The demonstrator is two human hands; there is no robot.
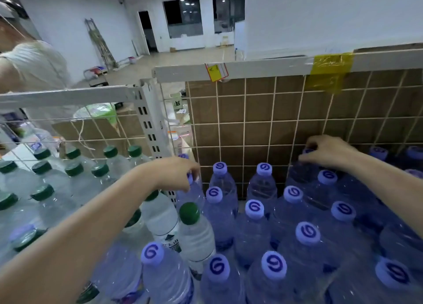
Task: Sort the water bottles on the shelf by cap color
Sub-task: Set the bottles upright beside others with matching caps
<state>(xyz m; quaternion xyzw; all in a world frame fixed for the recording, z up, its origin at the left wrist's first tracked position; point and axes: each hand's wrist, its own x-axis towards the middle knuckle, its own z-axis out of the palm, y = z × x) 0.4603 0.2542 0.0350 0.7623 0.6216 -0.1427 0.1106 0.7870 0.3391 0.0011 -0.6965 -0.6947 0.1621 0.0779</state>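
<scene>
Left hand (174, 174) curled over the cap and neck of a purple-capped bottle (191, 193) at the back edge of the shelf, right beside the slotted upright post (148, 120). Right hand (329, 151) likewise closed round the cap of another purple-capped bottle (302, 173) against the wire grid back (245, 125), further toward the right end. Both bottles upright, apparently standing among their purple neighbours.

Best handled by gripping low on the neck rather than the cap alone, since full bottles are likely to slip or swing. Worth lifting straight up, clear of neighbouring caps, before any sideways travel.

Still misplaced: two green-capped bottles (188, 214) near the middle of the shelf inside the purple block (297, 223); purple caps also among the green group (43, 166) toward the left front.
</scene>
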